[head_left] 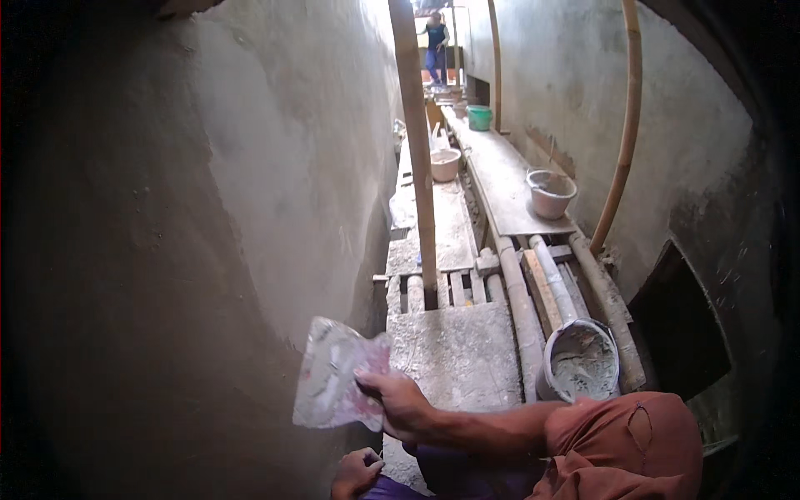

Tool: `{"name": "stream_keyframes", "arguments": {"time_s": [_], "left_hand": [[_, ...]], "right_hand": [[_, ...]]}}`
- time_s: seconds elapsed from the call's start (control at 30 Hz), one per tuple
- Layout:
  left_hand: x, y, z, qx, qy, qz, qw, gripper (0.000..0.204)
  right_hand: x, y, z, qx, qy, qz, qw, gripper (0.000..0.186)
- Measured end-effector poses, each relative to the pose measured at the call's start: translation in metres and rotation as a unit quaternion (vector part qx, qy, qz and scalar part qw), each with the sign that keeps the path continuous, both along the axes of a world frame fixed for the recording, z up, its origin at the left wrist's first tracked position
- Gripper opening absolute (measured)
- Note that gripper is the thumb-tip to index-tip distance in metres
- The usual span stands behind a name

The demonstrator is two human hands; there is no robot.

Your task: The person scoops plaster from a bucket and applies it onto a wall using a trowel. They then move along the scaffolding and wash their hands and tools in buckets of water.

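Note:
My right hand (pixel 403 408) grips a flat, whitish sheet (pixel 335 377) by its right edge, thumb on top. The sheet looks like plastic, with pinkish patches and grey smears, and it is held up close to the left wall; whether it touches the wall I cannot tell. Low in the picture, my left hand (pixel 357 472) rests near my purple-clad leg with its fingers curled; what they hold, if anything, is hidden. To the right of my right forearm stands a bucket (pixel 583 371) with grey, mortar-like paste in it.
Grey plastered walls (pixel 275 167) flank a narrow scaffold of boards (pixel 454 342) and bamboo poles, with gaps between the slats. An upright pole (pixel 417 150) rises ahead. Farther off are pale buckets (pixel 551 198), a green bucket (pixel 479 118) and a standing person (pixel 436 46).

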State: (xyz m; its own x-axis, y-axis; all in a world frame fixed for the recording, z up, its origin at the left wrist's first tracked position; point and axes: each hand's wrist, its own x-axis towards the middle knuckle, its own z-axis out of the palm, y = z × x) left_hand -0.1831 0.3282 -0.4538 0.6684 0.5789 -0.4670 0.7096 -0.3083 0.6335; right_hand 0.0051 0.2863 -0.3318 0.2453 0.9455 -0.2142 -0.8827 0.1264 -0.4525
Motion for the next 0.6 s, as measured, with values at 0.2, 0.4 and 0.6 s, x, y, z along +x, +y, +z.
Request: {"name": "stream_keyframes", "arguments": {"time_s": [0.2, 0.4, 0.6], "left_hand": [[0.014, 0.009, -0.03, 0.014, -0.029, -0.06, 0.998, 0.026], [0.031, 0.007, -0.015, -0.002, -0.025, -0.066, 0.997, 0.037], [0.049, -0.006, -0.002, 0.006, -0.07, -0.058, 0.996, 0.032]], "right_hand": [[0.014, 0.007, -0.047, -0.012, 0.028, 0.007, 1.0, 0.027], [0.048, 0.014, -0.065, 0.008, 0.029, -0.054, 0.998, 0.025], [0.064, 0.002, -0.057, 0.004, 0.006, -0.061, 0.998, 0.022]]}}
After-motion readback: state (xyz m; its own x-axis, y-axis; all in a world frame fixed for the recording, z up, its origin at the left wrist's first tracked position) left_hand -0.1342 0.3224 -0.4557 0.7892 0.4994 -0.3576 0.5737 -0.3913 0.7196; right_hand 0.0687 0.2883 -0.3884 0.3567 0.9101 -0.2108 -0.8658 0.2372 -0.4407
